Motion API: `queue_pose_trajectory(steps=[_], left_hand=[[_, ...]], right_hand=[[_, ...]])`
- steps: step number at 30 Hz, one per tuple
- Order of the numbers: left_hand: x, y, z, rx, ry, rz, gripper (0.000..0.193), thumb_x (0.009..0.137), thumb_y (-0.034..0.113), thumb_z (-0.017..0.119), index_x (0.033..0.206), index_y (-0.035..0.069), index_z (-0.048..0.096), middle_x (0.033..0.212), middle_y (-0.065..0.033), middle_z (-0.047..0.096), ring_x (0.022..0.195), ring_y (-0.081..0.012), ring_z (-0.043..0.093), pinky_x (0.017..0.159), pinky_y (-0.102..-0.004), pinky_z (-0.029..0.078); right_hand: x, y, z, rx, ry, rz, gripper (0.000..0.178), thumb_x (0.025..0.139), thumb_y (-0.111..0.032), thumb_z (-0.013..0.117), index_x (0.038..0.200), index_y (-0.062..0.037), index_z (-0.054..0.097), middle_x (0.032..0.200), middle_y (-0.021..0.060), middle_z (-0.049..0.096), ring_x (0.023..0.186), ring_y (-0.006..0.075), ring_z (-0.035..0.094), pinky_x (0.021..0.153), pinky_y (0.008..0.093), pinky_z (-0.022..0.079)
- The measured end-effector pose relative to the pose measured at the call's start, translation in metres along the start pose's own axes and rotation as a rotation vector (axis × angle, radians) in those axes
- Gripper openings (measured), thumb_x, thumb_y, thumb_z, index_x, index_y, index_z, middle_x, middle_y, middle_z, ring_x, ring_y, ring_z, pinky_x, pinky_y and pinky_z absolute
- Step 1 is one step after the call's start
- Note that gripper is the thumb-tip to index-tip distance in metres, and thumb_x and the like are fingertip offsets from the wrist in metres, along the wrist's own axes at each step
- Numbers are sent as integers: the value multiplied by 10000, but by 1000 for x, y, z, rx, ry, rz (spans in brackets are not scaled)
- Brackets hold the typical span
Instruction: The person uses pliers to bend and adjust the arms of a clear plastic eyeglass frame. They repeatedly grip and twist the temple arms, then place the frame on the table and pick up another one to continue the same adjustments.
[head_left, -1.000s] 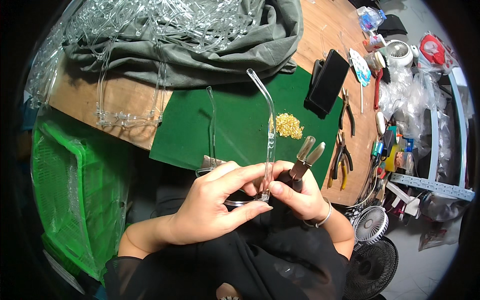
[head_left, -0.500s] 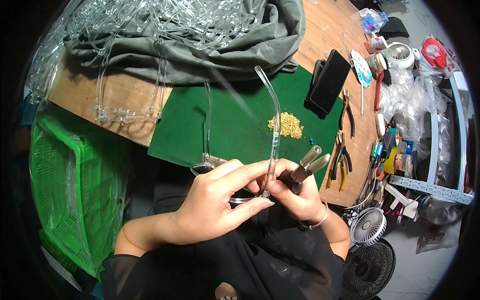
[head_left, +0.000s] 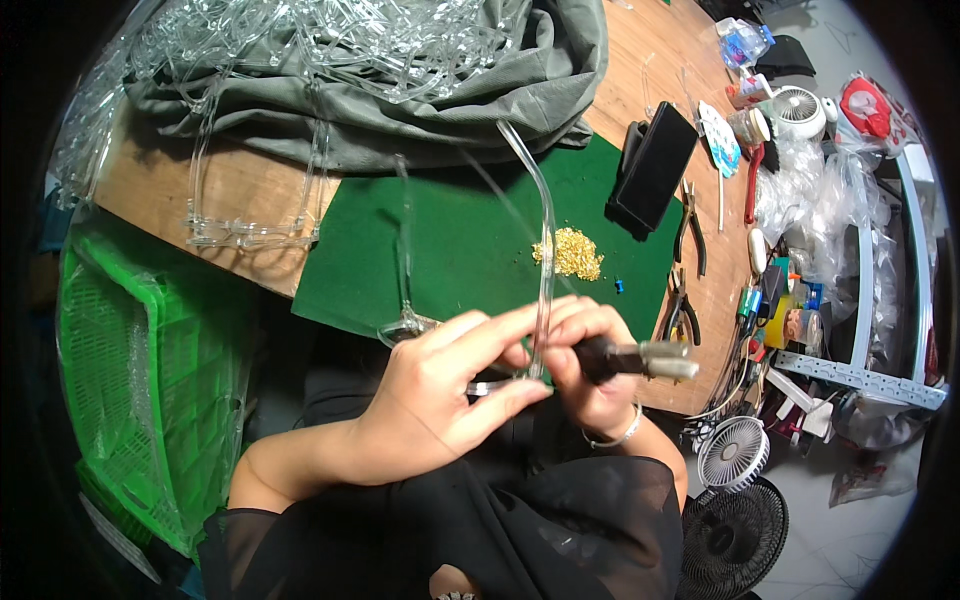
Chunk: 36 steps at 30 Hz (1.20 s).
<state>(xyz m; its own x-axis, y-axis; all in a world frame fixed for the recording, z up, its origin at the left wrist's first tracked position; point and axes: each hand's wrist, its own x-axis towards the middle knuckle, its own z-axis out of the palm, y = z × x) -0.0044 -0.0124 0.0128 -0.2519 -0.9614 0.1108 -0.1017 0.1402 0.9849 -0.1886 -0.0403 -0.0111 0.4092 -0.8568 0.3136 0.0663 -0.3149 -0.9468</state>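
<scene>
Fingers [head_left: 497, 335] of left hand [head_left: 425, 385] pinched on clear spectacle frame [head_left: 546, 240], those of right hand [head_left: 598, 405] wrapped round pale-tipped pliers [head_left: 628, 360], now swung rightward from an upward slant

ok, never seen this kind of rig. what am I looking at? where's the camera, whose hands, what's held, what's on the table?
There's no machine here: these are a person's own bare hands. Every picture comes from one wide fisheye camera on their head, looking down, so straight edges bend near the rim and picture left is their left.

The left hand pinches a clear glasses frame near a hinge corner. The right hand grips a dark-handled tool, blurred at its tip, with its fingers close to that same corner.

On the wooden table lie a green mat with small gold-coloured pieces, two pairs of pliers, and a grey cloth under a pile of clear frames.
</scene>
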Motion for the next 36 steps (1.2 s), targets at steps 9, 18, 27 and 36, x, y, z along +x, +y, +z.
queue_pose_trajectory(steps=[9,18,27,36], left_hand=[[22,-19,-24,-260,180,2,568,749,-14,694,1270,-47,469,1006,-59,598,872,-118,583,848,-284,478],[10,-19,-19,-362,132,-45,652,760,107,735,1292,-80,407,920,-106,653,925,-173,603,911,-328,429],[-1,-33,-13,-240,101,116,504,705,36,764,1127,-92,520,899,-129,689,980,-229,637,935,-382,440],[-5,-34,-21,-113,-5,146,624,709,135,785,1191,-92,461,858,-127,687,920,-261,646,950,-412,414]], right_hand=[[7,26,-46,-716,99,399,102,786,-27,626,877,-25,579,742,126,595,651,265,598,613,315,472],[6,55,-44,-1114,-79,295,222,697,-25,629,905,-52,556,834,123,559,826,314,540,721,396,407],[7,50,-55,-818,2,462,173,721,-29,620,882,-40,556,796,123,564,805,317,537,704,407,408],[3,59,-39,-1128,-103,265,219,670,-39,669,857,-80,563,769,76,526,764,262,507,678,360,355]])
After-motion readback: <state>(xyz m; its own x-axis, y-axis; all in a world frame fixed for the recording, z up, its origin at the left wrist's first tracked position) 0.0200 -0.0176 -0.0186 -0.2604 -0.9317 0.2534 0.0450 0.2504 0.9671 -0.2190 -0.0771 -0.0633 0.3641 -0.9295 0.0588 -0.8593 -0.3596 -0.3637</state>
